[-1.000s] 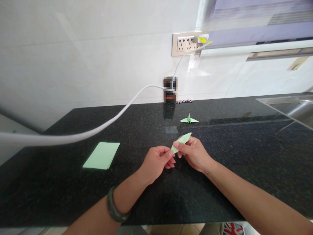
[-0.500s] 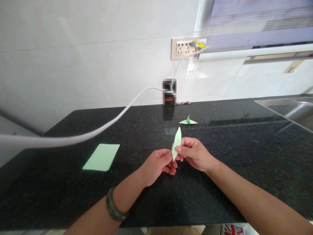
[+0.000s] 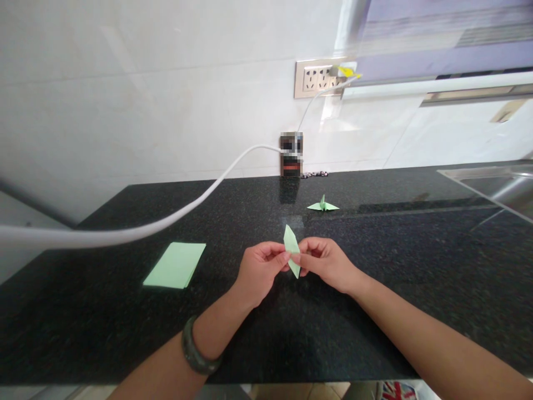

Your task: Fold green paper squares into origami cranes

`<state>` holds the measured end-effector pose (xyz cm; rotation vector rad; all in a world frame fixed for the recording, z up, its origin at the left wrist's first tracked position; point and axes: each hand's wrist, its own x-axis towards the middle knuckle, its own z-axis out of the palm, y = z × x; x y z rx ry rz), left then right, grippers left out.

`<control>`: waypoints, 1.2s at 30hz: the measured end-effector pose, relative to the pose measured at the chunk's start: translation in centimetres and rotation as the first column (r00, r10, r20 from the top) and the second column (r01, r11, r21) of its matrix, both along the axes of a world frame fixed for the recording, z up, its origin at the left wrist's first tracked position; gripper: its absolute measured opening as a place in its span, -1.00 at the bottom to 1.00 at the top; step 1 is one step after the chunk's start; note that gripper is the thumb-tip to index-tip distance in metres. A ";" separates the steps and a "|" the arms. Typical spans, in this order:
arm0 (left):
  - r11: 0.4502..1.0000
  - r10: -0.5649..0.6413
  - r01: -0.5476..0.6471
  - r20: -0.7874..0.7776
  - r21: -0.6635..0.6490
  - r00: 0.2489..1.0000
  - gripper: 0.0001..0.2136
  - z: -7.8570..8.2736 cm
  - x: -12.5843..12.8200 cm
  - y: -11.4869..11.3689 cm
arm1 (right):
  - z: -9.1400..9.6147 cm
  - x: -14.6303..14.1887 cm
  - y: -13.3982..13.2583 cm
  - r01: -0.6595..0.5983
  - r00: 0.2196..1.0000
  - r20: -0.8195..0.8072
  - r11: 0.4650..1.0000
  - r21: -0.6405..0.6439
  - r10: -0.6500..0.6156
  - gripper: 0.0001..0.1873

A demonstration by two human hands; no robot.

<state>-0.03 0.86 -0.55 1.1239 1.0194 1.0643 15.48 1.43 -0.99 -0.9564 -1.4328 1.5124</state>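
Green folded paper (image 3: 290,239), tilted between left hand (image 3: 258,272) and right hand (image 3: 330,264), both pinching it above the dark surface (image 3: 266,344); the object (image 3: 291,155) against the wall (image 3: 200,122) is pixelated beyond reading.

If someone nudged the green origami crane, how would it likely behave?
The origami crane would probably slide easily, being folded paper on a glossy countertop. Its spread wings should discourage rolling, while its thin points might bend.
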 end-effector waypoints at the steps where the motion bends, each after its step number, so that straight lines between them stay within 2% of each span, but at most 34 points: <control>1: 1.000 0.003 -0.003 0.007 -0.003 1.000 -0.85 0.0 0.0 0.0 | -0.1 -0.1 0.0 0.015 1.000 -0.021 1.000 0.012 -0.015 -0.79; 6: 1.000 -0.002 0.003 0.007 -0.004 1.000 -0.85 -0.1 0.1 0.0 | -0.5 -0.2 0.1 0.092 0.995 -0.037 0.995 0.041 -0.091 -0.80; 11: 1.000 -0.017 0.017 0.011 -0.014 1.000 -0.87 0.2 0.2 -0.2 | -0.9 0.0 0.1 0.106 0.993 -0.053 0.994 0.020 -0.105 -0.82; 18: 1.000 -0.006 0.005 0.064 0.013 0.998 -0.90 0.2 0.1 -0.3 | -1.0 -0.3 0.1 0.055 0.985 -0.164 0.998 0.000 -0.055 -0.83; 24: 1.000 0.014 -0.015 0.062 0.003 0.998 -0.95 0.0 0.1 -0.2 | -1.5 -0.2 0.1 0.032 0.977 -0.212 0.999 0.034 -0.024 -0.92; 32: 0.989 -0.061 0.086 0.201 -0.122 0.978 -0.81 0.4 -0.1 -0.2 | -1.2 0.2 0.1 0.047 0.980 -0.199 0.995 0.087 -0.029 -0.94; 36: 0.977 -0.143 0.156 0.100 -0.145 0.985 -0.76 0.1 -0.2 -0.2 | -1.0 0.4 0.3 0.026 0.994 -0.106 0.979 0.201 -0.004 -0.94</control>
